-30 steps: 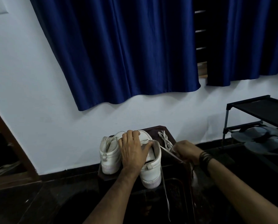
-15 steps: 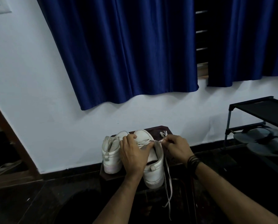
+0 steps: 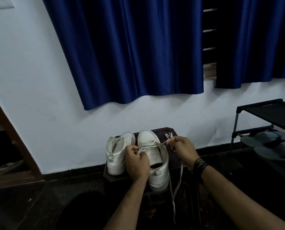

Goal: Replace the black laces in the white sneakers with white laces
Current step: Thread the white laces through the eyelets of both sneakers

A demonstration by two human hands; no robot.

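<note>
Two white sneakers stand side by side, heels toward the camera, on a small dark wooden stool [image 3: 170, 131] set against the white wall. The left sneaker [image 3: 117, 151] has no lace visible in it from this angle. The right sneaker [image 3: 156, 156] carries a white lace [image 3: 149, 144] crossing over its tongue. The left hand [image 3: 136, 161] is at the near left side of the right sneaker, its fingers curled tight and pinching one strand of that lace just above the shoe's collar. The right hand [image 3: 182, 150] is just beside the sneaker's right side, fingers curled, pinching the other strand, which runs taut from the eyelets to the fingertips. A long free end of the lace hangs down from the right hand, past the stool's edge and toward the dark floor. A second bundle of white lace [image 3: 168, 135] lies on the stool behind the right hand. A dark band [image 3: 199, 164] wraps the right wrist. Blue curtains [image 3: 130, 52] hang above, and a black shoe rack [image 3: 269, 113] with grey sandals [image 3: 269, 143] stands to the right.
</note>
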